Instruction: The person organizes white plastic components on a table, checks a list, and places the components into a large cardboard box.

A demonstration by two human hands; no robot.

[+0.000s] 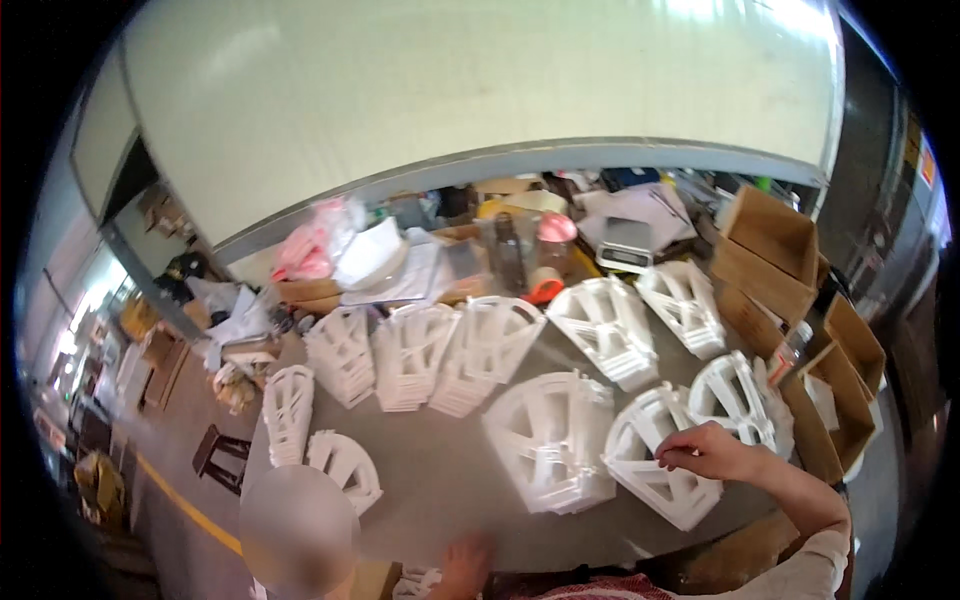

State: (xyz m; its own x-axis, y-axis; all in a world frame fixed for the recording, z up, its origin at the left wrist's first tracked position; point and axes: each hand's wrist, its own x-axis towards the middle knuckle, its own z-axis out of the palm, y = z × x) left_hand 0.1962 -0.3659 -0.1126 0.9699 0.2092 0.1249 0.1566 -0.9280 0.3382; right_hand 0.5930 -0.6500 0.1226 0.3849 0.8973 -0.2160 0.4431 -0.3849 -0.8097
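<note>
My right hand is over a stack of white fan-shaped plastic frames at the right of the table. Its fingers are curled together; what they hold, if anything, cannot be made out. Beside it lie another fan-shaped stack and a rounder one. My left hand is low at the table's near edge, smeared by motion, so its fingers do not show clearly. Next to it, more white plastic parts show at the lower edge, by a cardboard box.
More white stacks line the grey table. Behind them are a scale, a brown bottle and orange-handled scissors. Open cardboard boxes crowd the right edge. Another person is at the lower left; a stool stands beyond.
</note>
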